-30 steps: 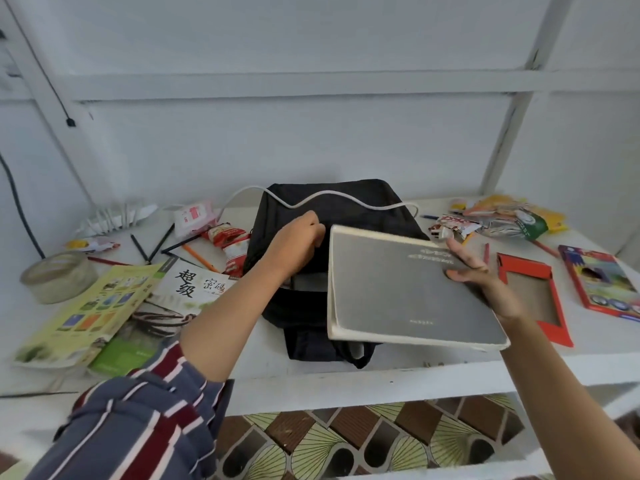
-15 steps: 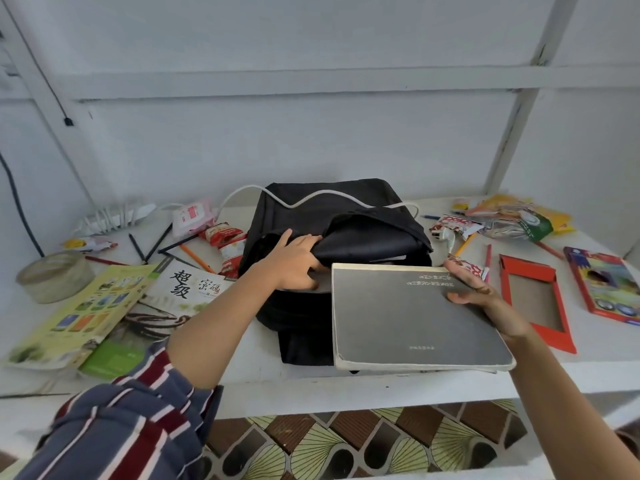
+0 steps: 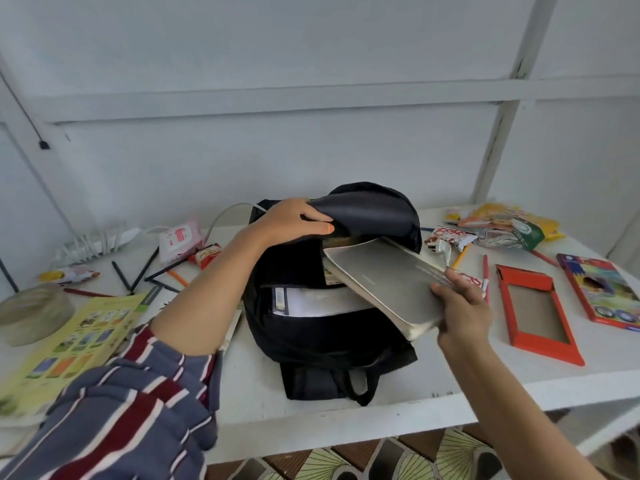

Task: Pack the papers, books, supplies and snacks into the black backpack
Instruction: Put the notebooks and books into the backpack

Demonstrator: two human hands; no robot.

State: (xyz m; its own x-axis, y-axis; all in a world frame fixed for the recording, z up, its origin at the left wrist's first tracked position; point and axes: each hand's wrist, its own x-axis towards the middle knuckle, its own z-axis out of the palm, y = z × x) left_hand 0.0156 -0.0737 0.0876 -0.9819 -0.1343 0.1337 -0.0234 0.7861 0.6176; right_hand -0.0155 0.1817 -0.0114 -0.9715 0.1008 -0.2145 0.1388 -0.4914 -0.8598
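Evidently holding a thick grey book (image 3: 384, 278) corner-first, part-way into the black backpack (image 3: 311, 344) lying near the front edge of the surface (image 3: 467, 382), gripping its near corner with the right hand (image 3: 464, 320) and holding the flap (image 3: 367, 206) up with the left hand (image 3: 287, 220); probably handling stiff and heavy, so favouring a hold along the spine; hiding its far end under the flap, leaving the papers (image 3: 318, 303) inside hard to make out
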